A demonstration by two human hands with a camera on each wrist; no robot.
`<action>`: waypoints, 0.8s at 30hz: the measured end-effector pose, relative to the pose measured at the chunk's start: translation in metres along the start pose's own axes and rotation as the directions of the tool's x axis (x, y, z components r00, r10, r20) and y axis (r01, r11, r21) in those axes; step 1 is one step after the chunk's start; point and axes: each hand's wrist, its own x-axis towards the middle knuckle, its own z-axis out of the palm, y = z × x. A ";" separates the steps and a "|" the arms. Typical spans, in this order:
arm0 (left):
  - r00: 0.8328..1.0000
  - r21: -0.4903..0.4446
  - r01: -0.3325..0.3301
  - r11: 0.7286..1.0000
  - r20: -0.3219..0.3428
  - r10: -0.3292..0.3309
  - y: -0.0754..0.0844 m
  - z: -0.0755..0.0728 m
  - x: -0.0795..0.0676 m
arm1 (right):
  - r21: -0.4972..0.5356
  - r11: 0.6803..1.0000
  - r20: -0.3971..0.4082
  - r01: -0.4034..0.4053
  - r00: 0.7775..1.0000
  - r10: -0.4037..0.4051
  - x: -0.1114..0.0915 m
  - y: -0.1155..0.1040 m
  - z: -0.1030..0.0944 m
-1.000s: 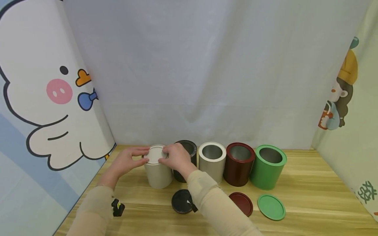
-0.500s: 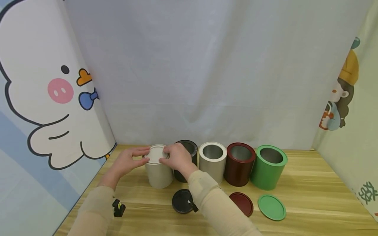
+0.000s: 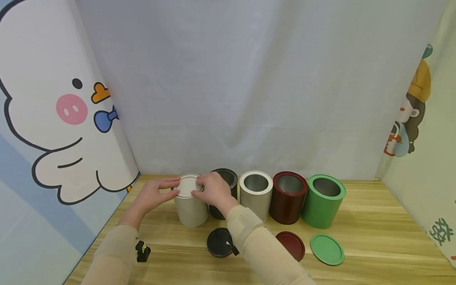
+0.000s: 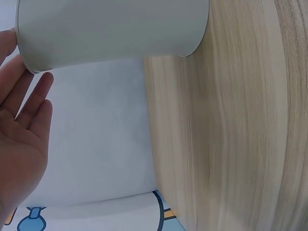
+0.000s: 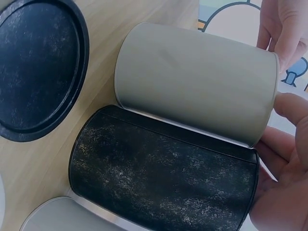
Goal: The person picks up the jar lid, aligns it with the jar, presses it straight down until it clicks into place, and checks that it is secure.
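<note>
In the head view a white lid (image 3: 187,187) sits on the leftmost tin, which is cream (image 3: 191,211). My left hand (image 3: 154,194) has its thumb and fingers at the lid's left edge. From the opposite side my right hand (image 3: 216,190) grips the lid's right edge with thumb and fingers. In the left wrist view, the fingers of the left hand (image 4: 21,130) reach the tin's rim. The right wrist view has the right hand (image 5: 284,163) at the top ends of the cream tin (image 5: 197,82) and the neighbouring black tin (image 5: 163,168).
A row of uncovered tins runs to the right: black (image 3: 228,178), cream (image 3: 254,206), dark red (image 3: 287,208) and green (image 3: 320,211). Black (image 3: 219,242), dark red (image 3: 293,243) and green lids (image 3: 327,249) lie in front on the wooden table (image 3: 374,237). The right forearm crosses above this area.
</note>
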 end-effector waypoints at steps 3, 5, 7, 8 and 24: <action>1.000 -0.009 -0.001 1.000 0.000 0.001 0.000 0.001 0.000 | 0.001 1.000 0.000 0.001 1.000 -0.001 0.000 0.000 -0.001; 1.000 -0.008 0.001 1.000 0.000 -0.001 -0.001 0.002 0.000 | 0.001 1.000 0.006 -0.003 1.000 0.003 0.000 0.000 -0.001; 1.000 -0.004 0.004 1.000 0.000 -0.004 -0.002 0.002 0.000 | -0.001 1.000 0.008 -0.004 1.000 0.004 0.000 0.000 -0.001; 1.000 -0.003 0.009 1.000 -0.001 -0.009 -0.003 0.003 0.001 | -0.003 1.000 0.008 -0.004 1.000 0.004 -0.001 0.000 -0.001; 1.000 -0.002 0.018 1.000 -0.012 -0.018 -0.004 0.003 0.000 | -0.010 1.000 0.022 -0.022 1.000 0.023 -0.002 -0.001 0.000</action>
